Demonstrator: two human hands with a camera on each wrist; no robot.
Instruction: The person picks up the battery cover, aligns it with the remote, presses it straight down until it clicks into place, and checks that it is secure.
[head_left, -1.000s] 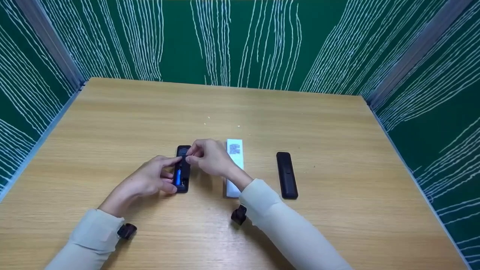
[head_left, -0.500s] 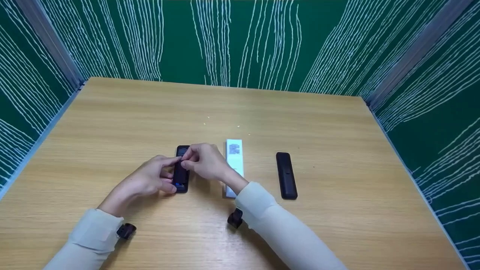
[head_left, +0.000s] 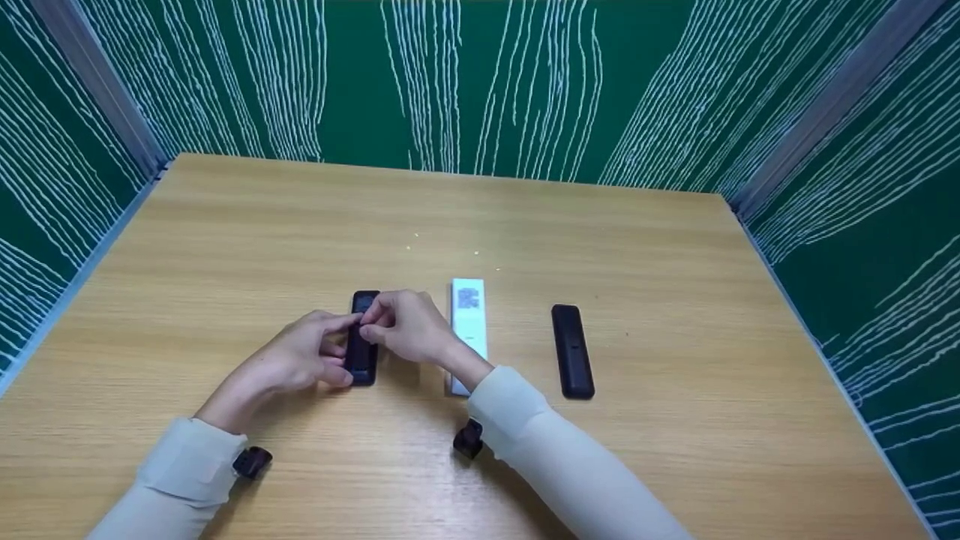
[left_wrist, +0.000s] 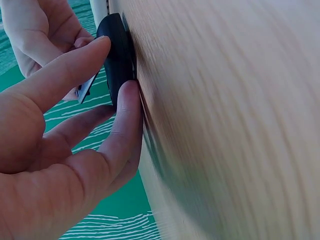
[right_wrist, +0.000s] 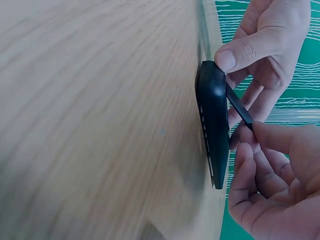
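A black remote control (head_left: 363, 377) lies on the table with its back up. My left hand (head_left: 300, 354) holds it by its left side and near end, thumb and fingers along the edges. My right hand (head_left: 411, 327) pinches the far end of a thin black battery cover (right_wrist: 240, 107) between thumb and finger. In the right wrist view the cover slants up from the remote, its lower end touching the remote and its held end raised. In the left wrist view the cover's raised edge shows beside the remote. The inside of the battery compartment is hidden beneath the cover.
A long white box (head_left: 469, 319) with a printed code lies just right of my right hand, partly under the wrist. Farther right lies another black remote-like object (head_left: 574, 352). Small pale crumbs dot the wooden table (head_left: 637, 247), and green panels stand around its back and sides.
My right hand has moved slightly left and nearer, bringing the cover down over the compartment. The blue battery seen earlier is now covered. My left hand has stayed in place.
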